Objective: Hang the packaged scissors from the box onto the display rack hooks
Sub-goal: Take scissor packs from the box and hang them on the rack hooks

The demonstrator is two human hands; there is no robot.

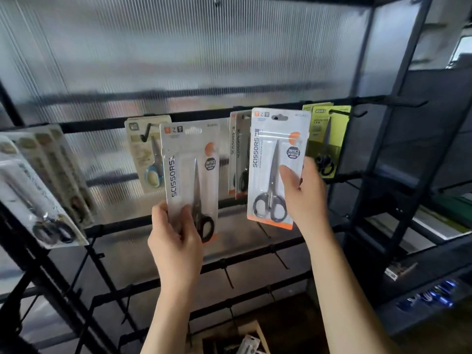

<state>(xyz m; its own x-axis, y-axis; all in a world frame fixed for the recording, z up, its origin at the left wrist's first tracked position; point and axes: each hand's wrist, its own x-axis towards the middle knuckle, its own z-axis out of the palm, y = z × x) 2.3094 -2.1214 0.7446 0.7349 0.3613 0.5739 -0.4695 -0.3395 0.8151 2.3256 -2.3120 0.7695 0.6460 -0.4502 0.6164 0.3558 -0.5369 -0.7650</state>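
Left hand [176, 236] and right hand [304, 192] each gripping a scissors pack [191, 175] before hung packs [150, 154] on rack [178, 114].

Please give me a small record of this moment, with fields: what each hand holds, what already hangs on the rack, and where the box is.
left hand: left hand grips the lower part of a white scissors pack, held upright
right hand: right hand pinches the side of a second white scissors pack, its hang hole near the top rail
already hanging: beige pack with blue-handled scissors; white packs; green packs; a row of packs at far left
free hooks: several on the lower rails
box: cardboard box at bottom edge, partly visible
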